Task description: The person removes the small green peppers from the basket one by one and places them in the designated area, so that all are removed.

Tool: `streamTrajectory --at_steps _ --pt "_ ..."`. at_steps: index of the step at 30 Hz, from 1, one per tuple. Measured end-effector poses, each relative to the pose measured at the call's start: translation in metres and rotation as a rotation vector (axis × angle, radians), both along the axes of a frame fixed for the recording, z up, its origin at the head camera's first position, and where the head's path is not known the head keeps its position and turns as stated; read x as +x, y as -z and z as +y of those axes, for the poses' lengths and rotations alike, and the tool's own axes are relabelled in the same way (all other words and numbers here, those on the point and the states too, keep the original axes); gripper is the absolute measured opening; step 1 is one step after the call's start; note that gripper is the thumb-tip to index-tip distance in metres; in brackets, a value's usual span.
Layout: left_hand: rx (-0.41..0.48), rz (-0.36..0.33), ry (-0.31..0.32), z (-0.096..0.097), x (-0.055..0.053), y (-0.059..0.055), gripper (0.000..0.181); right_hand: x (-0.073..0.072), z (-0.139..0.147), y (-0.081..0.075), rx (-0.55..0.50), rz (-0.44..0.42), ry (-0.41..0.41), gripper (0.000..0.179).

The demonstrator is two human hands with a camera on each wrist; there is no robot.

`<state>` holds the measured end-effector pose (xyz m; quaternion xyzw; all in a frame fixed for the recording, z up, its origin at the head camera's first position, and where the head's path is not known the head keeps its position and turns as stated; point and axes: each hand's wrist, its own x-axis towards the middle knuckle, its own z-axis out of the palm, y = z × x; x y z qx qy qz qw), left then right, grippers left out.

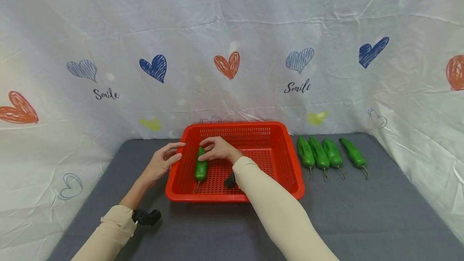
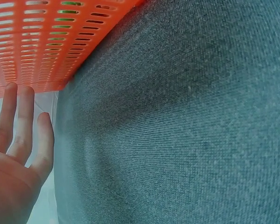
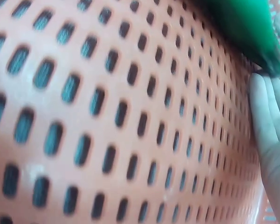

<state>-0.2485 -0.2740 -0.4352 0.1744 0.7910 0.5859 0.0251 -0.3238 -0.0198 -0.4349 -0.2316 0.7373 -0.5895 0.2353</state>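
Observation:
A red plastic basket [image 1: 236, 197] with slotted walls stands on the grey cloth. Inside it, along the left side, one long green pepper [image 1: 201, 171] lies with its stem toward the person. My right hand [image 1: 219, 149] pinches the far end of that pepper between thumb and fingers; in the right wrist view the green pepper [image 3: 245, 28] is close to the slotted floor. At the basket's left rim my left hand [image 1: 164, 159] touches the edge. Its fingers [image 2: 22, 126] look fairly straight beside the outer wall in the left wrist view.
To the right of the basket, several green peppers [image 1: 320, 154] lie in a row, stems toward the person. One more pepper [image 1: 353, 153] is slightly apart at their right. A white curtain [image 1: 261, 104] with printed hearts hangs behind the grey-covered table [image 1: 344, 216].

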Motion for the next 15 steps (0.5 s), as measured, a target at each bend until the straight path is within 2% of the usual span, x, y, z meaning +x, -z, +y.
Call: streamTrajectory --at_steps 3,11,15 --pt "0.001 -0.003 0.004 0.0003 -0.0003 0.0007 0.044 0.0018 -0.0033 0.0003 -0.004 0.001 0.023 0.048" --pt "-0.002 0.000 -0.004 0.0005 -0.0015 0.0009 0.043 -0.0008 -0.0050 0.0032 -0.095 -0.074 0.072 0.043" --pt "0.004 -0.004 0.000 0.0001 -0.0012 0.0013 0.043 -0.0026 -0.0026 0.0036 -0.136 -0.079 0.063 0.042"
